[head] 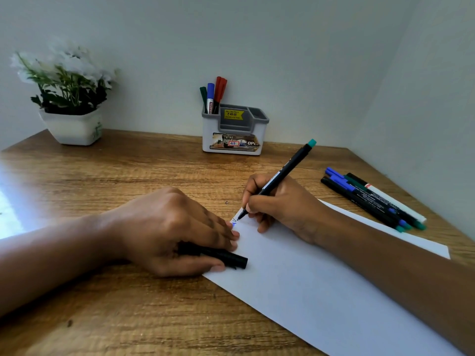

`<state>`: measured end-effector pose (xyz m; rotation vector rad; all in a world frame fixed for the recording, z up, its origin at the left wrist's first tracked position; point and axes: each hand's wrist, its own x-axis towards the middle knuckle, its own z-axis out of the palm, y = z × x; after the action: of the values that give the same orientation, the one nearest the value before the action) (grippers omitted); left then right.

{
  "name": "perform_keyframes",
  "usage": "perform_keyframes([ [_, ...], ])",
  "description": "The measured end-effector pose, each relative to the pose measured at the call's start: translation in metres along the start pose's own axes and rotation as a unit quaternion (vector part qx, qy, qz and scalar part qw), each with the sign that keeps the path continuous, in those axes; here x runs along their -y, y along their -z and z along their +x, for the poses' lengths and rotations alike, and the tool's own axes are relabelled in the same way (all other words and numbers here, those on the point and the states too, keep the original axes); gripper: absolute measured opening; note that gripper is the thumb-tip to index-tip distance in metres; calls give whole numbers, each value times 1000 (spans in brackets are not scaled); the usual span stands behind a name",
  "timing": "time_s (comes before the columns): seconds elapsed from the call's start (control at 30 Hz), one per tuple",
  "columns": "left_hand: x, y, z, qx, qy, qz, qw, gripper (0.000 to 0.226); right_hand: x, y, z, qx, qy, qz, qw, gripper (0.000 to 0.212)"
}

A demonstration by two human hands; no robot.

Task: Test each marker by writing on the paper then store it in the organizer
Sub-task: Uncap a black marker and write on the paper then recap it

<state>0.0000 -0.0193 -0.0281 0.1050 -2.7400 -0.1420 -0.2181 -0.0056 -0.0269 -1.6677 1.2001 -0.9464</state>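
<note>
Head-worn view, forward-down over desk

Soft daylight, blown-out glare at left edge; flowers blurred; wide-angle edge distortion.

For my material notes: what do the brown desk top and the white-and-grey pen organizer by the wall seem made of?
Brown desk top: wood or wood-look laminate, matte; grain streaks run across it, but which of the two is unclear. White-and-grey pen organizer: probably moulded plastic, smooth, slightly glossy; rounded corners, thin even walls, stickers lying flat.

"49 00" on organizer, "42" below
</note>
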Motion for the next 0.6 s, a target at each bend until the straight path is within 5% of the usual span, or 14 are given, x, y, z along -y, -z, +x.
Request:
perform_keyframes([
  [0.6,1,-1,0,-8,3,-12,1000,27,2,-2,-1,-14,-11,-5,1000,8],
])
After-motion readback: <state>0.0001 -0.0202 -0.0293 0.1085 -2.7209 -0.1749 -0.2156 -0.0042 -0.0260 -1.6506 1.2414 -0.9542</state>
